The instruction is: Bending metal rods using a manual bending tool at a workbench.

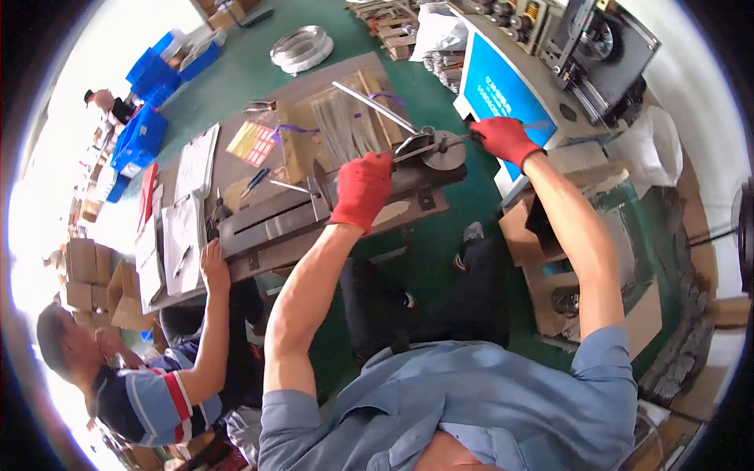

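Observation:
My left hand [363,191], in a red glove, is closed at the front of the bench beside a long metal rail [275,225]. A thin metal rod [412,152] runs from its fingers toward a round metal disc [445,154] at the bench's right end. My right hand [506,141], also red-gloved, is closed on a lever [465,138] that reaches out from the disc. The lever's grip is mostly hidden in the glove. A bundle of thin metal rods [345,129] lies just beyond my left hand, with a longer metal bar [375,107] slanting past it.
A person [118,377] sits at the left, one hand [215,268] on the bench edge. Papers [184,235], pliers [255,181] and a yellow-red card [253,144] lie on the bench. Right stand a blue-panelled machine [495,93] and cardboard boxes [522,233]. A wire coil [301,49] lies beyond.

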Available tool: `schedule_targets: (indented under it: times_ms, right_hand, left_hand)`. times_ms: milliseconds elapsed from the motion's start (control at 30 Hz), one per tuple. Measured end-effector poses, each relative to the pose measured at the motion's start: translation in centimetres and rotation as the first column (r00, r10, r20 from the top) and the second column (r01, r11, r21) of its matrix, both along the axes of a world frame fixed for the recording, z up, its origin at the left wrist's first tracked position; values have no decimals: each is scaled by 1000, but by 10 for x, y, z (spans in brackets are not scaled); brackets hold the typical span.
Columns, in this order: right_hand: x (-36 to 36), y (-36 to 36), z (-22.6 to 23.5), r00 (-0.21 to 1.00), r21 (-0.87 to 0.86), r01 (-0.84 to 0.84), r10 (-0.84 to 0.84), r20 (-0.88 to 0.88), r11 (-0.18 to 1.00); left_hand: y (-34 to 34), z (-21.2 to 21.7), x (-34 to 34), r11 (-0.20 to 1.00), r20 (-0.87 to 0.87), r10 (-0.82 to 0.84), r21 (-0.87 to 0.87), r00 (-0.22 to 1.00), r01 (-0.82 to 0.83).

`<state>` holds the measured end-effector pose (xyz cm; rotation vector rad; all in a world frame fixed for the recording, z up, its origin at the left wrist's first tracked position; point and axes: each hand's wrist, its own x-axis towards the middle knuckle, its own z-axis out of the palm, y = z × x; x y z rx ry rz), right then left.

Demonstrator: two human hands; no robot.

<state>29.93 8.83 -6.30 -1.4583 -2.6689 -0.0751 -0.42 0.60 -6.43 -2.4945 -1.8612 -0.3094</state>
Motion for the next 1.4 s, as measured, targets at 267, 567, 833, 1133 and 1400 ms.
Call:
schedule_targets:
  times_ms: [267, 567, 833, 1133, 1400]
  right_hand:
    - [8, -5, -8, 992, -12, 110, -111, -60, 994]
    - [-5, -2, 0, 1000, -17, 20, -20, 0, 1000]
    - [-12, -10, -8, 973, 112, -133, 152, -174, 985]
    - [-20, -11, -13, 997, 104, -70, 73, -30, 992]
    - [-25, -17, -19, 995, 123, -49, 59, -80, 991]
  left_hand:
    - [16, -39, -10, 976, 26, -154, 158, 988, 148]
    - [12, -38, -28, 984, 139, -170, 84, 976, 160]
    - [12, -42, -32, 979, 229, -191, 115, 954, 169]
    - [14, -41, -23, 963, 221, -241, 179, 945, 204]
    - [18, -42, -5, 983, 207, -166, 111, 964, 146]
